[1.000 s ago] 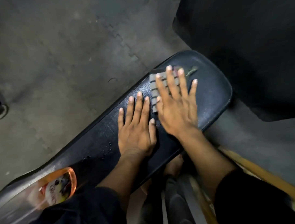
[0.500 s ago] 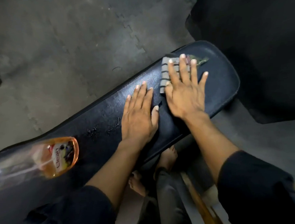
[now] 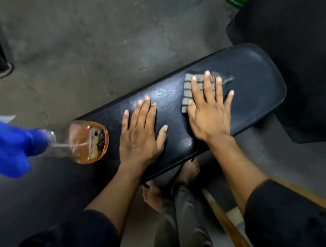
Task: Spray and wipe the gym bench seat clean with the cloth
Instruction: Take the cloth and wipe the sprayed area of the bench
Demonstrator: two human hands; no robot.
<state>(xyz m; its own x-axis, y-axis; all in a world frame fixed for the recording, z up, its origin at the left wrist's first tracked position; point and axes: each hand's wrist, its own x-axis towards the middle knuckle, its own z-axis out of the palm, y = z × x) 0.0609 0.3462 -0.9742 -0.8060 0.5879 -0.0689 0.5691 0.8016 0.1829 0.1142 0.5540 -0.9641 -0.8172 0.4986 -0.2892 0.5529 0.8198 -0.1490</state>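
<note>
1. The cloth (image 3: 192, 88) is grey with a ribbed pattern and lies flat on the black seat (image 3: 250, 78), near its far long edge and toward its rounded right end.
2. The right hand (image 3: 209, 112) lies flat on the cloth with straight, spread fingers and presses it down; the cloth shows only to the left of the hand and between the fingers.
3. A small frayed bit with some green and pink sticks out past the fingertips on the right side; I cannot tell if it is part of the cloth.
4. The left hand (image 3: 140, 135) rests flat on the bare seat with straight fingers, just left of the right hand and not touching it or the cloth. It holds nothing.
5. The bottle (image 3: 88, 143) stands at the left end of the seat, near the left hand. It is clear, with orange liquid and a label, and has a blue spray head (image 3: 12, 146) that looks blurred and large close to the camera.
6. The seat runs diagonally over a grey floor (image 3: 80, 52).
7. Below the near edge of the seat two bare feet (image 3: 188, 169) and grey trousers are visible.
8. Both arms have dark sleeves (image 3: 285, 217).
</note>
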